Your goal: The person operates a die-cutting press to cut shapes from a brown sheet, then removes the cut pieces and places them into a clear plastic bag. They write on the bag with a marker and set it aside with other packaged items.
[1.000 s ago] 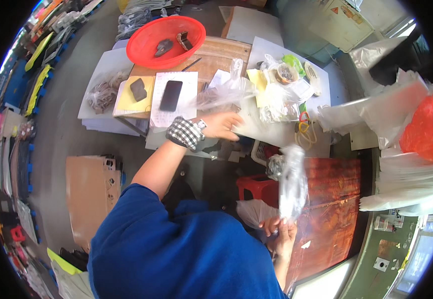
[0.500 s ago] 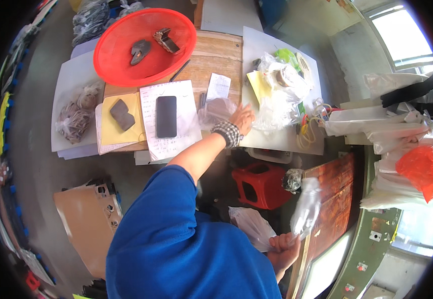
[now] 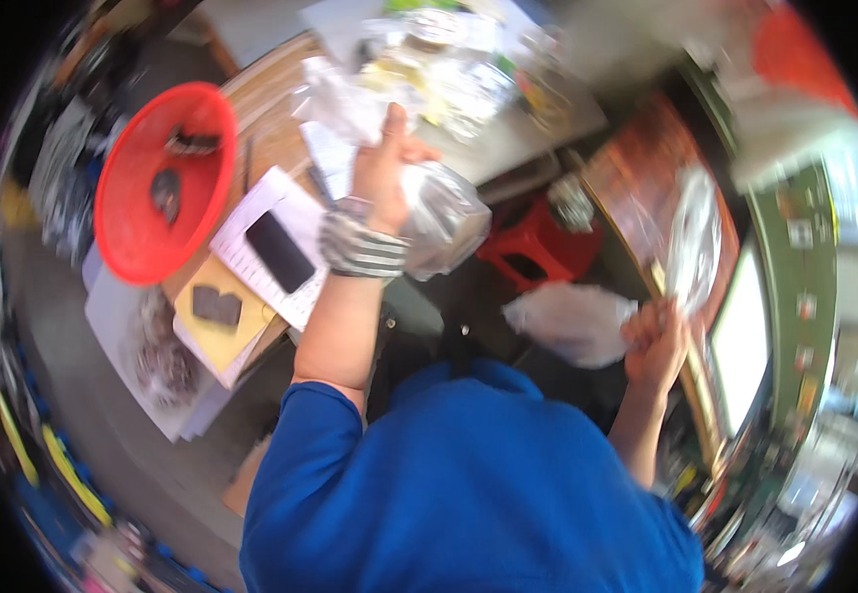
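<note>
My left hand (image 3: 382,173), with a checked cuff at its wrist, is closed round the gathered neck of a clear plastic bag (image 3: 446,222). The bag's loose mouth sticks up past the thumb, and its full part hangs beside the wrist; what is inside is too blurred to tell. Over on the right, my right hand (image 3: 658,341) grips another clear plastic bag (image 3: 569,321). Its rounded body lies to the left of the fist. Crumpled clear plastic (image 3: 696,237) rises above that same fist, beside the reddish-brown wooden board.
A red basin (image 3: 113,203) with two dark pieces stands on the table, near a black phone (image 3: 281,252) on papers. Another dark piece (image 3: 215,306) lies on a yellow envelope. Plastic bags (image 3: 464,84) crowd the far end. A red stool (image 3: 557,242) stands below, beside the wooden board (image 3: 637,168).
My left hand has lifted the bag off the table and drawn it closer. My right hand keeps its bag. The whole view has swung toward the right and is blurred.
</note>
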A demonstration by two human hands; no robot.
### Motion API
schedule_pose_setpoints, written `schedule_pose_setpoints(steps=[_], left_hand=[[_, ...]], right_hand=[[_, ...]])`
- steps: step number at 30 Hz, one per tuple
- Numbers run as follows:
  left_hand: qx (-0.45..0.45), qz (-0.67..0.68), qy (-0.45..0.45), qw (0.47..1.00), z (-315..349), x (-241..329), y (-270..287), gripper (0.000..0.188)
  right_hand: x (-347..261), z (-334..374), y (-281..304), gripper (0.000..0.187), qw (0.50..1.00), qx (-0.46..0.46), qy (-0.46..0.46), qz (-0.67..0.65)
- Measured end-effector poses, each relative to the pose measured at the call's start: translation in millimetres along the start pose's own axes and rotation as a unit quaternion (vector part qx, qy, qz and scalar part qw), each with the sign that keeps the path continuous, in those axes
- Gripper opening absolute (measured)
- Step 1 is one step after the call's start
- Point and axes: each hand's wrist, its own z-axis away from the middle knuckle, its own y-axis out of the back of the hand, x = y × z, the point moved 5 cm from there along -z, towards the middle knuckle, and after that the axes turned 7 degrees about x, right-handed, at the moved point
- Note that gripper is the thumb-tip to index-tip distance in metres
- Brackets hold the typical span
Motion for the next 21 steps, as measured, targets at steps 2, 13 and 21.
schedule_pose_setpoints(steps=[2, 13, 21], left_hand=[[-0.093, 0.146, 0.133, 0.976, 7.0, 1.7, -25.1, 0.036], [-0.336, -0.028, 0.011, 0.941, 115.4, -33.0, -218.3, 0.042], [-0.456, -0.271, -0.549, 0.645, 185.0, -157.4, -383.4, 0.024]], right_hand=[[-16.9, -10.9, 14.7, 0.024, 0.998, -0.002, 0.007, -0.057], [-81.7, -102.1, 83.1, 0.026, 0.970, -0.218, 0.012, -0.103], [-76.6, -195.9, 122.5, 0.021, 0.815, -0.181, 0.411, 0.366]])
